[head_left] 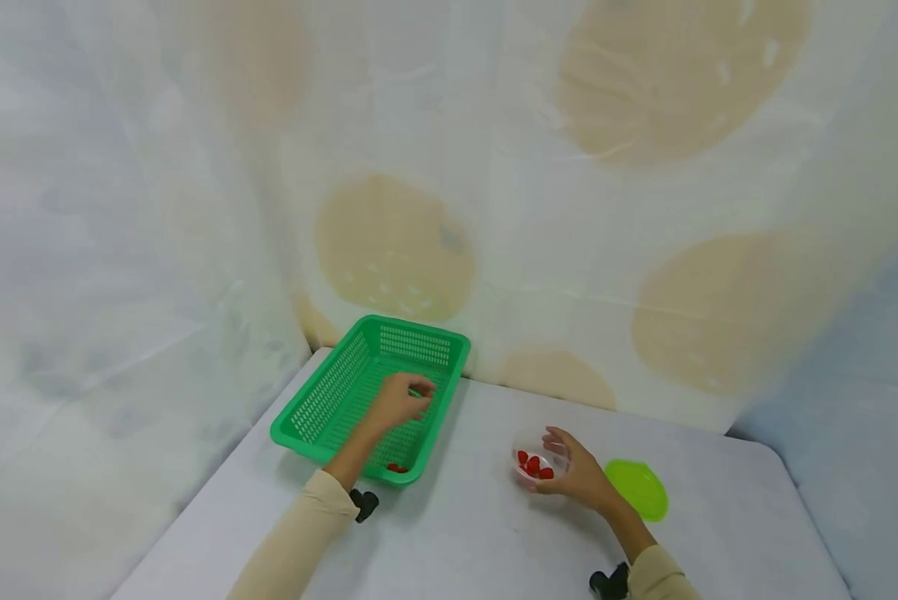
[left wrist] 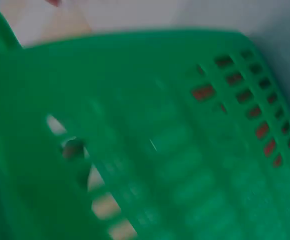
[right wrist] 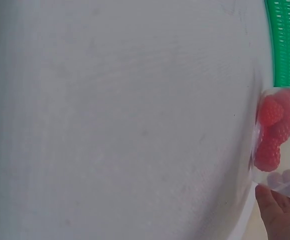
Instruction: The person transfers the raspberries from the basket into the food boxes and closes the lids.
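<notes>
My right hand (head_left: 580,475) holds a clear plastic cup (head_left: 519,477) by its side, thumb and fingers spread round it. Several red raspberries (right wrist: 268,154) lie in the cup, seen through its wall in the right wrist view. Over the green plastic basket (head_left: 329,450) hovers my left hand (head_left: 400,400), fingers loosely bent, with nothing visible between them. A few red raspberries (head_left: 396,468) lie at the near right corner inside the basket. The left wrist view is filled by the blurred basket wall (left wrist: 110,70), red showing through its slots.
A lime-green lid (head_left: 638,490) lies on the white-covered table (head_left: 464,533), right of the cup and partly beside my right forearm. Behind the table hangs a pale curtain (head_left: 524,250) with tan round prints. The basket stands at the table's back left.
</notes>
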{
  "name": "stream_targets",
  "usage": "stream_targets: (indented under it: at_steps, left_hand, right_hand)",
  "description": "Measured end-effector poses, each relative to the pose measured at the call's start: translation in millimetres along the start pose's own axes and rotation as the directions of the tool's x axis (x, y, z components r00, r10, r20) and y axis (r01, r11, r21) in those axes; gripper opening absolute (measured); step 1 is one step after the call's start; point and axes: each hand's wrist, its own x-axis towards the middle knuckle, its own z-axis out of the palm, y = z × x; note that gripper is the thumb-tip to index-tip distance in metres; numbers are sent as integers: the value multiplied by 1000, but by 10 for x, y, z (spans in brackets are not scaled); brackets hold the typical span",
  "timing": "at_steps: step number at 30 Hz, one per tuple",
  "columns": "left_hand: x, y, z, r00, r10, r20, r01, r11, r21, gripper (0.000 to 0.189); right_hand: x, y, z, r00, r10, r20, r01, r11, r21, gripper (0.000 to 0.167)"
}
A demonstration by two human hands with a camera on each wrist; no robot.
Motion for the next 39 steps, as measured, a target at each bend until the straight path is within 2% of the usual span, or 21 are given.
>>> stream_targets:
  at_steps: [2,3,6,9,12,15,20,24,27,28,29,33,39]
  left_hand:
    - [-42,-100,-100,991,-104,87,99,993,64,22]
    - [-67,-146,-144,979,-158,131,146,984,100,21]
    - [-141,-234,-238,926,-300,230,256,945,203,17]
    - [-202,-273,-282,881,-385,273,294,901,320,8]
    - [-247,-276,-300,836,-463,295,314,844,434,11]
    - [-276,-275,-310,800,-514,310,328,807,492,12]
    - [-299,-297,-343,780,-529,335,341,807,482,5]
    - [-301,-323,-390,756,-543,366,350,807,476,4]
    - [-296,-336,-422,741,-545,392,328,803,497,8]
    - [-295,-339,-429,740,-544,396,313,799,514,9]
    - [-295,-342,-433,740,-544,396,301,794,528,10]
    - [-306,-374,-424,761,-530,375,269,783,561,13]
    - [-357,-450,-424,785,-514,346,294,800,523,15]
  right_hand:
    - [2,-4,-1,1000,-8,-2,8,1000,-5,106]
    - [5,-6,1,1000,-11,-3,11,1000,-6,106]
    - [17,-14,2,1000,-23,0,23,1000,-6,106]
    - [27,-18,7,1000,-22,2,22,1000,-1,106]
    - [30,-22,13,1000,-24,9,24,1000,9,106]
    - [24,-24,14,999,-31,20,31,999,32,106]
    - [-1,-44,7,999,-42,29,41,999,35,105]
    - [-10,-57,7,999,-45,27,44,999,27,104]
    - [-12,-64,6,999,-41,21,40,999,21,104]
    - [-11,-67,7,999,-38,17,38,999,15,105]
    - [-11,-68,7,999,-34,13,34,999,8,105]
    - [-13,-66,8,1000,-13,2,13,1000,-11,108]
    - [-25,-61,2,1000,-18,2,18,1000,-7,109]
